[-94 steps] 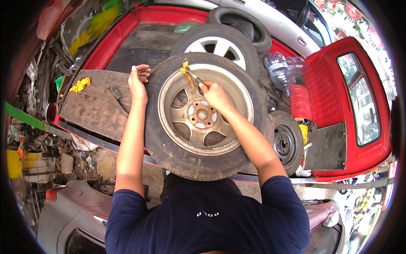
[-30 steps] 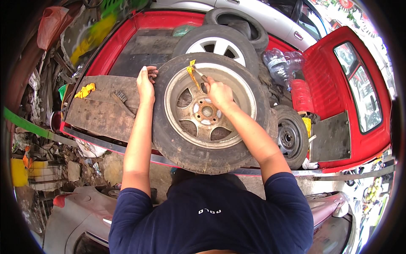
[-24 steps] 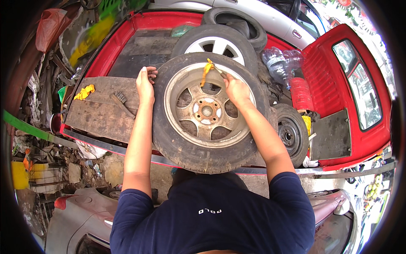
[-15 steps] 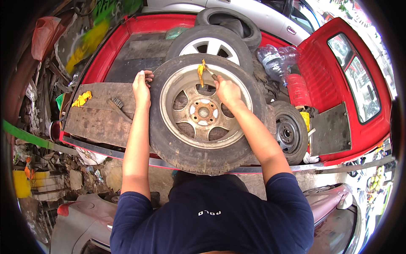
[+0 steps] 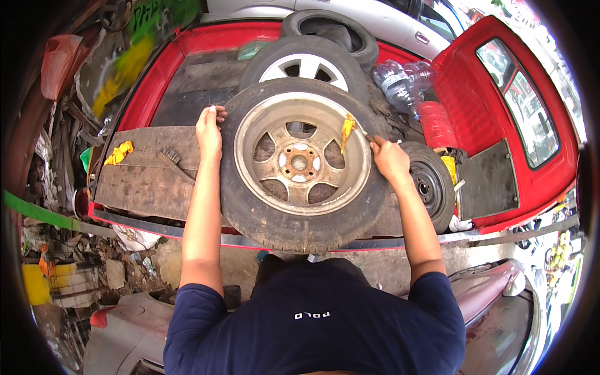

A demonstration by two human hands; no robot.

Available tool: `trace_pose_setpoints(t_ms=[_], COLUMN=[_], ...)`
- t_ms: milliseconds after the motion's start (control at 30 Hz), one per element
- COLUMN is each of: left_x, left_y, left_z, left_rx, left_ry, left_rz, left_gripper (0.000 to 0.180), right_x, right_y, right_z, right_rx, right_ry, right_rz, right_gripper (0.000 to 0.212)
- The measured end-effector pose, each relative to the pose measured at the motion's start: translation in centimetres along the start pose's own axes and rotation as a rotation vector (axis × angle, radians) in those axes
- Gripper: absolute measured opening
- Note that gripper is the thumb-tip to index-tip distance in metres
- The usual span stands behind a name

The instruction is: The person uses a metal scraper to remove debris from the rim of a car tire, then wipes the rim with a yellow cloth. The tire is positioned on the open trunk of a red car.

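Note:
My right hand (image 5: 392,161) is closed on a slim brown-handled tool (image 5: 370,138) with a pale tip, at the right side of a wheel. A yellow cloth (image 5: 347,130) hangs at the tool's tip over the rim's inner edge; what joins them is too small to make out. The wheel, a dusty alloy rim (image 5: 300,161) in a worn black tyre (image 5: 300,232), leans tilted before me. My left hand (image 5: 209,134) is at the tyre's upper left edge, fingers loosely bent and apart, with nothing visible in them.
On the wooden board (image 5: 140,187) at left lie a brush (image 5: 175,162) and another yellow cloth (image 5: 119,153). More tyres (image 5: 331,39) stand behind, and a small black wheel (image 5: 428,187) at right. Plastic bottles (image 5: 400,84) and a red container (image 5: 437,128) sit in the red truck bed.
My right hand has moved with the tool and yellow cloth from the top of the rim to its right side. My left hand has stayed at the tyre's left edge.

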State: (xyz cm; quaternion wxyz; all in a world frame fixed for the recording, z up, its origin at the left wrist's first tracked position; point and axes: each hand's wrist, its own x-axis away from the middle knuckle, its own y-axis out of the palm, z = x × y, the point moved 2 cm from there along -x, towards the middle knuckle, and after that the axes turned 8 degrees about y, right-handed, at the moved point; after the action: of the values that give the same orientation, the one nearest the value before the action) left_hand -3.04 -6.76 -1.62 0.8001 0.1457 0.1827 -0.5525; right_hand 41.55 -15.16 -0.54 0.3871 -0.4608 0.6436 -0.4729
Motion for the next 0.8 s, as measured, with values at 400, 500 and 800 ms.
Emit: trace_pose_setpoints(t_ms=[400,500,800], left_x=[0.1,0.1,0.4], left_y=[0.5,0.7,1.2], left_z=[-0.3,-0.5,0.1], left_rx=[-0.008,-0.002,-0.077], left_ry=[0.046,0.062,0.048], left_rz=[-0.055,-0.087,-0.186], left_gripper=[0.027,0.025,0.027], right_x=[-2.9,-0.2,0.3], right_y=[0.9,-1.1,-0.7], right_z=[-3.7,-1.0,0.0], right_rx=[0.018,0.054,-0.007], right_ry=[-0.100,-0.042,0.010], right_rz=[0.028,0.008,0.002], right_gripper=[0.033,0.032,0.032])
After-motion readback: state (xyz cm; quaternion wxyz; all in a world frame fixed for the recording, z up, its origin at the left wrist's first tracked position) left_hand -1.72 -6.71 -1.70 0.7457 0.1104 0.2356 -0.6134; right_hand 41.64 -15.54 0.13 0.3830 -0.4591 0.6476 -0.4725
